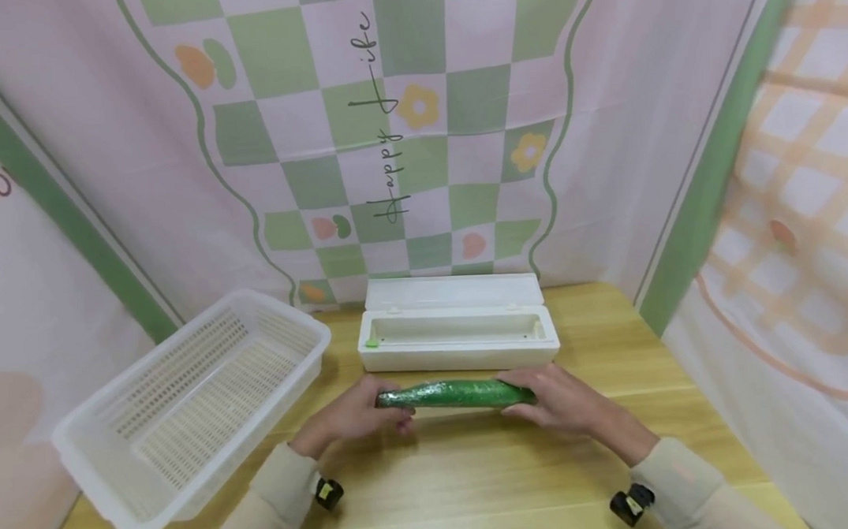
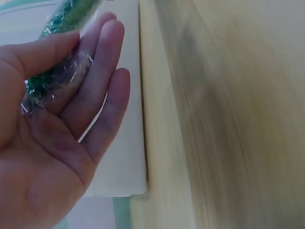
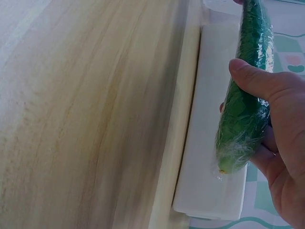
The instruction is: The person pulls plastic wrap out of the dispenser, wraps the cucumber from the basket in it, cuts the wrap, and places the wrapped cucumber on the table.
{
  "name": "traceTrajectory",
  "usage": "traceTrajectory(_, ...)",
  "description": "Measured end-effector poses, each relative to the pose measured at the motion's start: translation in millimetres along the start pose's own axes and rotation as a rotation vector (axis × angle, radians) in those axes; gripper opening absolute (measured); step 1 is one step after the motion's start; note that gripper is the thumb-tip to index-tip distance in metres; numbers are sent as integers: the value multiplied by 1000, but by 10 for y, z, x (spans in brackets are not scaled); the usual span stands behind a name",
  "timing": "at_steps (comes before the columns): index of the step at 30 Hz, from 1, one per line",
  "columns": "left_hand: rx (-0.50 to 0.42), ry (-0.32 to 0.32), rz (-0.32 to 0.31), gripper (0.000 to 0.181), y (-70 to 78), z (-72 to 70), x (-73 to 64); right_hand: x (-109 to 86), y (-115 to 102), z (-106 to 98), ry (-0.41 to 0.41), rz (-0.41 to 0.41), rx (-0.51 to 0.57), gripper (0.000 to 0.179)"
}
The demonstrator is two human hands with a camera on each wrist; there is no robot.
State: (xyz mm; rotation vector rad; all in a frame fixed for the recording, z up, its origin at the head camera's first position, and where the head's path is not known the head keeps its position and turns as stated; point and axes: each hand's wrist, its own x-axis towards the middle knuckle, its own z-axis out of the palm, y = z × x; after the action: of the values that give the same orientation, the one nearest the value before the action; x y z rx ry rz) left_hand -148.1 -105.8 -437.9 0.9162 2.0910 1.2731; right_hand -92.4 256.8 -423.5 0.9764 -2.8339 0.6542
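Note:
A green cucumber [image 1: 451, 393] wrapped in clear plastic film is held level above the table, in front of a white box. My left hand [image 1: 362, 409] pinches its left end between thumb and fingers. In the left wrist view, crinkled film [image 2: 71, 71] bunches at that end, and the lower fingers stand off it. My right hand [image 1: 561, 397] grips the other end, with the thumb along one side and fingers behind, as the right wrist view shows. The white box [image 1: 460, 359] stands with its lid [image 1: 454, 291] raised; a small green piece [image 1: 372, 343] sits at its left inside.
A white slotted plastic basket [image 1: 287, 381] stands at the left of the wooden table [image 1: 469, 483], set at an angle. Behind the box hangs a checked curtain [image 1: 419, 162]. More printed cloth [image 1: 806, 224] hangs at the right.

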Motion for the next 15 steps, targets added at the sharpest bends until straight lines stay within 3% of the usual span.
traceTrajectory(2, 65, 6, -4, 25, 18, -9, -9, 0, 13, -9, -9, 4, -2, 47)
traceTrajectory(5, 315, 45, 7, 51, 24, -35, -49, -1, 42, -24, -27, 7, -4, 48)
traceTrajectory(7, 512, 105, 76, 63, 7, -56, -76, -7, 66, -35, -38, 9, 3, 48)
traceTrajectory(10, 746, 205, 194, 59, -18, -94, -86, -19, 91, -57, -53, 19, 33, 49)
traceTrajectory(12, 855, 258, 289, 53, -49, -106, -65, -21, 99, -63, -61, 14, 63, 50)
traceTrajectory(15, 944, 291, 402, 57, -94, -89, -28, -18, 105, -62, -69, -1, 100, 51)
